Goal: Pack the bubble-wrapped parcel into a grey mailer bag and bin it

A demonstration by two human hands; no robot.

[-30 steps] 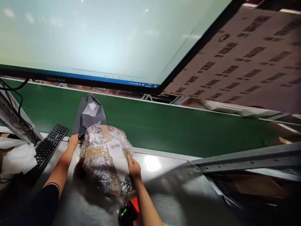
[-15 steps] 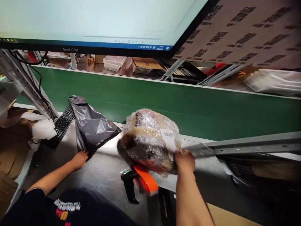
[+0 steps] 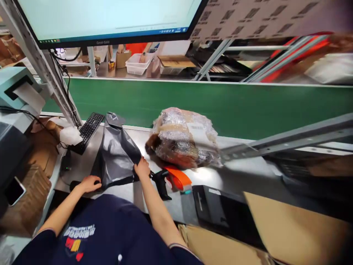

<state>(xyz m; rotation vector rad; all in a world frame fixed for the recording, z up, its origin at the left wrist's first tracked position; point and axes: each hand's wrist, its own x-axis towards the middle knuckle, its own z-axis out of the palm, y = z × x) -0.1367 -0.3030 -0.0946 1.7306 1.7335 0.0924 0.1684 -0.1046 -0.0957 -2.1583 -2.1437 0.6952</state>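
Note:
A grey poly mailer bag (image 3: 117, 158) lies on the steel bench (image 3: 124, 138), its edge pinched by my right hand (image 3: 142, 169). My left hand (image 3: 89, 184) grips the bag's lower left part. To the right of the bag rests a bubble-wrapped parcel (image 3: 184, 138) with tan tape and a white barcode label (image 3: 196, 129), and neither hand touches it. Just right of my right hand is a tape gun with an orange part and black handle (image 3: 167, 180).
A black keyboard (image 3: 89, 131) and white padding (image 3: 70, 135) are at the left, below a large monitor (image 3: 110, 14). A green conveyor belt (image 3: 220, 106) runs behind the bench. Beyond it, a co-worker's hand (image 3: 142, 57) is at a white basket (image 3: 136, 64). Cardboard (image 3: 289, 230) lies at the front right.
My right hand has let go of the parcel, which now rests on the bench. Both hands now hold the grey bag, which has moved nearer me. The view has tilted.

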